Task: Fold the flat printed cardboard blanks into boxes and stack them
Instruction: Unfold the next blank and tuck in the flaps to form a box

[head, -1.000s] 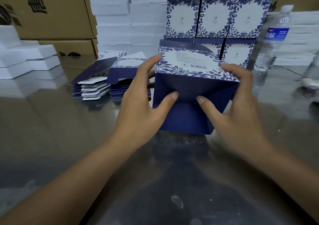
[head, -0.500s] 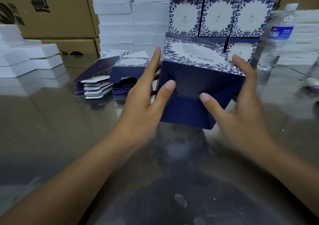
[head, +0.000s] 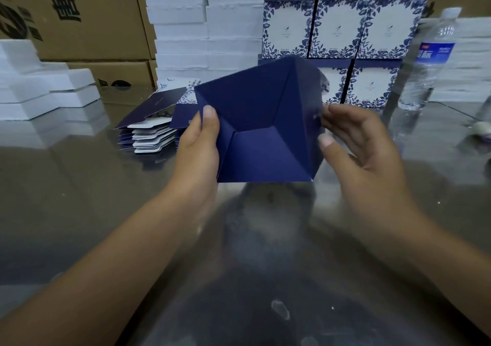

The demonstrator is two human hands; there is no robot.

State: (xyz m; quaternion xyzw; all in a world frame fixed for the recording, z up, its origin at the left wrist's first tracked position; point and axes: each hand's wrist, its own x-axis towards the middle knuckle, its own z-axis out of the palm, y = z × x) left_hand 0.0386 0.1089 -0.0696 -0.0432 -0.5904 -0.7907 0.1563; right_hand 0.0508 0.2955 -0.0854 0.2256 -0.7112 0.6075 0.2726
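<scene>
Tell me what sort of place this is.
Probably a packaging workshop or stockroom. Finished printed boxes are stacked at the back, and a pile of flat blanks lies on the table. Brown shipping cartons and stacked white foam blocks stand behind.

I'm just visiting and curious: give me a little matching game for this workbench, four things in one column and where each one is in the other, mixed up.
Things:
1. half-folded box
2. flat blanks
3. finished boxes
4. water bottle

Places:
A. stacked in rows at the back
B. upright at the right
C. pinched by the left hand
D. piled low, left of centre

Pairs: 1-C, 2-D, 3-A, 4-B
</scene>
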